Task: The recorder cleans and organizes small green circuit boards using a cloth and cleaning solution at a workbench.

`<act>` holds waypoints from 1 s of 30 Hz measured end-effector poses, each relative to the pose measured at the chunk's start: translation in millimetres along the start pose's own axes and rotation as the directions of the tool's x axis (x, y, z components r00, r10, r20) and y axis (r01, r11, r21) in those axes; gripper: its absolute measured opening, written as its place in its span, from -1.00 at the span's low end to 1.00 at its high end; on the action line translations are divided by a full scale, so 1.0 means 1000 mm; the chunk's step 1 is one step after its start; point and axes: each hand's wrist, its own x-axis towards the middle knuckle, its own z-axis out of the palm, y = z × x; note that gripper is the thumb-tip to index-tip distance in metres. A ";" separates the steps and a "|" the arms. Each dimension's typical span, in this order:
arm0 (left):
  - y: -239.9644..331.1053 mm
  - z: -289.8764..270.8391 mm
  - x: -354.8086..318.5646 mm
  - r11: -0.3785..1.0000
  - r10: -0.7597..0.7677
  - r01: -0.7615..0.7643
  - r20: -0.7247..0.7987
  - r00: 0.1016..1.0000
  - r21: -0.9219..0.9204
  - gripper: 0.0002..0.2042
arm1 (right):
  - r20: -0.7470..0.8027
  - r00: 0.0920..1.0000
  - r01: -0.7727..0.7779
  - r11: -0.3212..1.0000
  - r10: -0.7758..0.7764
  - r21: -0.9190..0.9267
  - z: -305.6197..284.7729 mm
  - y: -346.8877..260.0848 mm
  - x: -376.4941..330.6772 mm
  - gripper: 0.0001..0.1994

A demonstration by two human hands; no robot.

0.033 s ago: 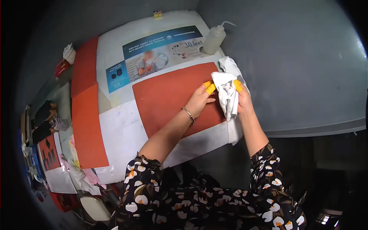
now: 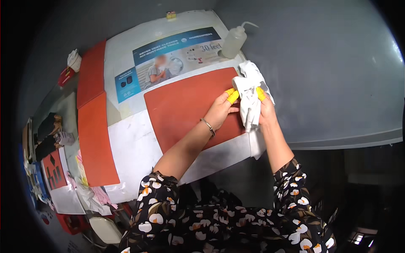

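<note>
A crumpled white cloth [image 2: 249, 99] hangs between my two hands, above the right side of a red-brown mat [image 2: 190, 105]. My left hand [image 2: 218, 110] pinches the cloth's left edge, with yellow finger covers on its thumb and a fingertip and a bracelet at the wrist. At the cloth's right edge, my right hand [image 2: 266, 109] grips it, also with a yellow cover on a digit. Some of the right hand's fingers are hidden behind the fabric. More white cloth [image 2: 253, 71] lies just beyond, at the table's right edge.
A squeeze bottle [image 2: 234, 42] with a bent spout stands at the far right. A printed sheet [image 2: 168, 63] lies beyond the mat. Orange-red mats [image 2: 97, 139] line the left side. A small box [image 2: 170, 15] sits at the far edge. A white stool [image 2: 105, 230] stands lower left.
The folds of the cloth have shifted between my hands; its upper left edge now looks curled over. My hands have barely moved, and the whole view has shifted slightly.
</note>
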 end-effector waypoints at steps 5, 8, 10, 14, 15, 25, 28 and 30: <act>0.002 0.008 -0.006 0.999 -0.028 0.027 -0.016 0.999 -0.032 -0.75 | -0.111 0.992 -0.037 0.989 0.053 0.142 0.000 0.005 -0.019 -0.68; 0.006 0.002 -0.008 0.996 0.049 -0.049 -0.002 0.999 0.080 -0.92 | -0.372 0.926 -0.104 0.988 0.056 -0.112 0.005 0.024 -0.022 -0.74; 0.022 0.001 -0.014 0.984 0.021 -0.014 -0.037 0.999 0.178 -0.94 | -0.345 0.920 -0.092 0.754 -0.185 -0.650 0.010 0.023 -0.026 -0.78; 0.044 0.004 -0.019 0.958 0.055 -0.013 -0.138 0.989 0.287 -0.95 | -0.365 0.908 -0.144 0.666 -0.204 -0.732 0.036 -0.017 -0.039 -0.79; 0.045 0.009 -0.020 0.960 0.071 -0.027 -0.151 0.986 0.278 -0.95 | -0.347 0.928 -0.180 0.655 -0.133 -0.734 0.044 -0.019 -0.041 -0.79; 0.076 0.068 -0.031 0.919 -0.012 0.232 0.567 0.823 -0.318 -0.41 | -0.018 0.995 0.090 0.955 -0.099 -0.283 0.154 -0.097 -0.077 -0.78; 0.075 0.078 -0.033 0.946 0.026 0.168 0.579 0.815 -0.279 -0.48 | -0.096 0.976 0.138 0.899 -0.194 -0.416 0.152 -0.119 -0.083 -0.78; 0.093 0.077 -0.038 0.988 0.087 -0.009 0.505 0.859 -0.155 -0.62 | -0.153 0.929 0.118 0.661 -0.337 -0.741 0.150 -0.134 -0.092 -0.78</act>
